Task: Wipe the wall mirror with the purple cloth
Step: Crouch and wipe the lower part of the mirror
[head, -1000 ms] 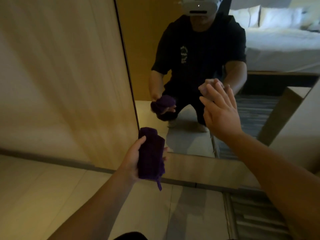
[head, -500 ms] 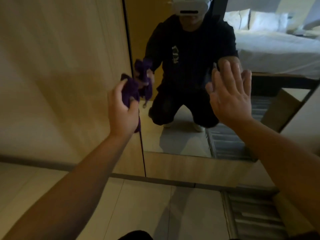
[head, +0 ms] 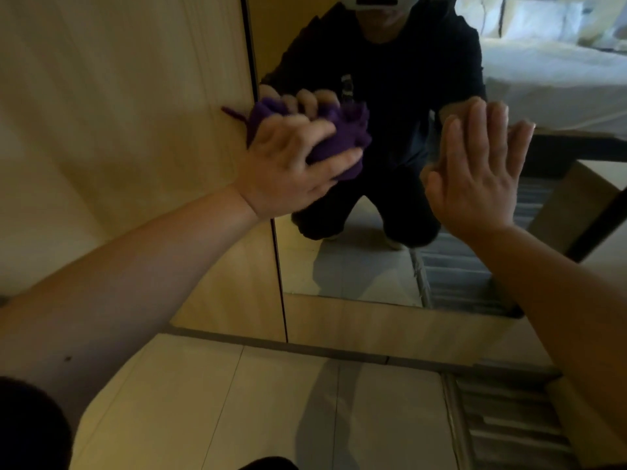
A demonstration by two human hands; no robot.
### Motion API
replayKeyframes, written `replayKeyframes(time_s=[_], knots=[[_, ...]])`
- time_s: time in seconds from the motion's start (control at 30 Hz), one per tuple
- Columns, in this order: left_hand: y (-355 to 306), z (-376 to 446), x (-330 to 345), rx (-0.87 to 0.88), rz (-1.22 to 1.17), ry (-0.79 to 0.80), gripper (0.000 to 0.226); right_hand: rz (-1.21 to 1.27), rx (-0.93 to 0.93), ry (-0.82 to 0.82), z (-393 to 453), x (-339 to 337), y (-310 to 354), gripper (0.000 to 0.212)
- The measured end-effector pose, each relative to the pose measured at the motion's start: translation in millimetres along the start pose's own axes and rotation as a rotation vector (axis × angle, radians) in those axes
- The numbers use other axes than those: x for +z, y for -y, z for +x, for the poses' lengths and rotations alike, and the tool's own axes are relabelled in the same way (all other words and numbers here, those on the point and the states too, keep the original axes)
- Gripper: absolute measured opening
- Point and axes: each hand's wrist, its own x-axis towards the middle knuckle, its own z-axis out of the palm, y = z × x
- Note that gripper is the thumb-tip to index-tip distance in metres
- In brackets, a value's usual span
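The wall mirror (head: 356,273) fills the upper right of the view, its dark left edge running down beside a wooden panel. My left hand (head: 288,164) presses the bunched purple cloth (head: 339,140) against the glass near that left edge. A loose strand of the cloth sticks out to the left over the panel. My right hand (head: 481,174) lies flat with fingers spread on the glass, to the right of the cloth. Both hands and the cloth are doubled in the reflection.
A wooden wall panel (head: 118,130) stands left of the mirror. Pale floor tiles (head: 254,401) lie below, with a slatted floor strip (head: 509,418) at lower right. The mirror reflects a crouching person in dark clothes and a white bed (head: 556,72).
My left hand has risen from low near the floor and moved right, bringing the cloth onto the mirror glass. My right hand has stayed flat on the glass.
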Motion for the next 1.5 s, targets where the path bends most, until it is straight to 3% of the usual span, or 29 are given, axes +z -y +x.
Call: replayKeyframes(time_s=[0.17, 0.27, 0.47, 0.7, 0.8, 0.97, 1.03, 1.17, 1.3, 1.5], knots=[[-42.6, -65.6, 39.7, 0.072, -0.039, 0.054, 0.039, -0.013, 0.002, -0.096, -2.6, 10.1, 0.1, 0.069], [-74.4, -120.3, 57.1, 0.047, -0.038, 0.201, 0.042, -0.034, -0.029, -0.149, -2.9, 15.3, 1.1, 0.062], [-142.2, -215.6, 72.5, -0.007, -0.145, 0.221, 0.028, -0.049, -0.017, -0.167, -4.0, 21.0, -4.7, 0.061], [-176.3, -232.2, 63.3, -0.112, -0.232, 0.435, 0.036, -0.067, -0.035, -0.142, -1.3, 13.4, -3.5, 0.060], [-165.2, -184.0, 50.4, -0.242, -0.271, 0.324, 0.033, -0.046, -0.001, -0.096, 0.4, 6.7, 0.0, 0.061], [-107.1, -42.1, 37.7, -0.317, -0.157, -0.110, 0.046, 0.010, 0.014, -0.013, -0.5, -2.1, -0.1, 0.062], [-83.5, 4.9, 41.5, -0.319, -0.106, -0.197, 0.046, 0.051, -0.015, 0.033, -3.4, -8.0, -5.0, 0.061], [-85.4, 14.5, 61.9, -0.133, 0.017, -0.122, 0.042, 0.144, 0.020, 0.079, -37.9, -17.1, -25.3, 0.056], [-110.0, -18.0, 75.5, -0.027, -0.002, -0.085, 0.039, 0.082, -0.030, 0.198, -97.3, 0.7, -35.3, 0.060], [-165.3, -98.3, 100.0, 0.108, -0.084, 0.068, 0.041, 0.015, -0.043, 0.030, -144.3, 45.1, -28.8, 0.069]])
